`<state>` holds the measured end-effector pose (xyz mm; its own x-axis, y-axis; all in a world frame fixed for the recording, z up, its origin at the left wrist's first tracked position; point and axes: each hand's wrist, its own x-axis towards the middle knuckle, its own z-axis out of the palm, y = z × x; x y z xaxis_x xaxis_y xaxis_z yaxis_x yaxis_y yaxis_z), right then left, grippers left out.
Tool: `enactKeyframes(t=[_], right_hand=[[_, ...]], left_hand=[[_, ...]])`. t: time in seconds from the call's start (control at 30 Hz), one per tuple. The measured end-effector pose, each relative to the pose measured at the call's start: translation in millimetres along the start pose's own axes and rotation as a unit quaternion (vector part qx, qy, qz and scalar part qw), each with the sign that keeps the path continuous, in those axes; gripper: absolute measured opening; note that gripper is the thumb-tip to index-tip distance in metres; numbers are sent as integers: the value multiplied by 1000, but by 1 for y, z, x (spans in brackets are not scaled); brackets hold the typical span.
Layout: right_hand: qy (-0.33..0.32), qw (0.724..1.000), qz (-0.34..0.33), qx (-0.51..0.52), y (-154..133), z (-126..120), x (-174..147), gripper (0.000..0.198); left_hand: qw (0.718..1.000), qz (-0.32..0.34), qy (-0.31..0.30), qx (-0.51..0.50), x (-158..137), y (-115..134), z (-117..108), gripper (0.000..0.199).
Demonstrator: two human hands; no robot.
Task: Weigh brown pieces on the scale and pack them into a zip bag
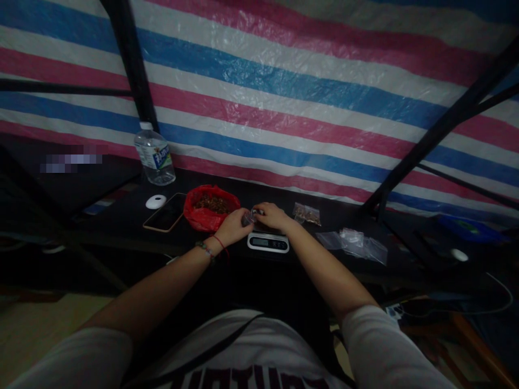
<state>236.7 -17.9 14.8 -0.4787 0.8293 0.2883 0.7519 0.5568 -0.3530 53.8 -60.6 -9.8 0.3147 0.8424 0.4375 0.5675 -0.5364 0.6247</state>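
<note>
Over the small digital scale (268,243), my left hand (235,226) and my right hand (272,217) meet with bent fingers. Between them is a small clear plastic bag (248,218), pinched by both hands; its contents are too dark to make out. Just left of my left hand sits an open red plastic bag (203,216) holding many small brown dried pieces (214,203). To the right of my right hand lie small filled zip bags (307,214) with brown bits inside. Nearer the front edge, several flat clear zip bags (354,243) overlap.
A phone (165,212) and a round white object (156,202) lie left of the red bag. Behind them stands a clear plastic bottle (154,156). Dark metal posts (133,65) frame the black table, and a striped plastic sheet (259,97) hangs behind it. A blue tray-like item (466,228) is far right.
</note>
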Motion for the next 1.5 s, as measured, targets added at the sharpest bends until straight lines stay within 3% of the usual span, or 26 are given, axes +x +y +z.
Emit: enactKeyframes(t=[0.3,0.53,0.7,0.93,1.1,1.3,1.5], right_hand=[[-74,990,-80,-95,-5,-6,-7,26],[-63,994,-72,-51,18,-27,-15,24],[-142,988,-43,-35,23,-39,-16,42],[-173,984,-30,-26,13,-39,-4,28],[-197,979,-16,-50,13,-38,8,27],[-195,973,-58,-110,12,-38,10,27],[-193,970,-43,-142,10,-37,10,29]], left_hand=[[1000,11,-10,-3,-1,1,3,24],[1000,3,-15,-6,-2,0,2,25],[1000,9,-15,-1,-2,0,3,26],[1000,20,-16,6,-2,0,4,22],[1000,24,-15,14,-2,1,6,23],[999,43,-3,16,0,3,8,18],[998,52,-29,11,2,1,12,28]])
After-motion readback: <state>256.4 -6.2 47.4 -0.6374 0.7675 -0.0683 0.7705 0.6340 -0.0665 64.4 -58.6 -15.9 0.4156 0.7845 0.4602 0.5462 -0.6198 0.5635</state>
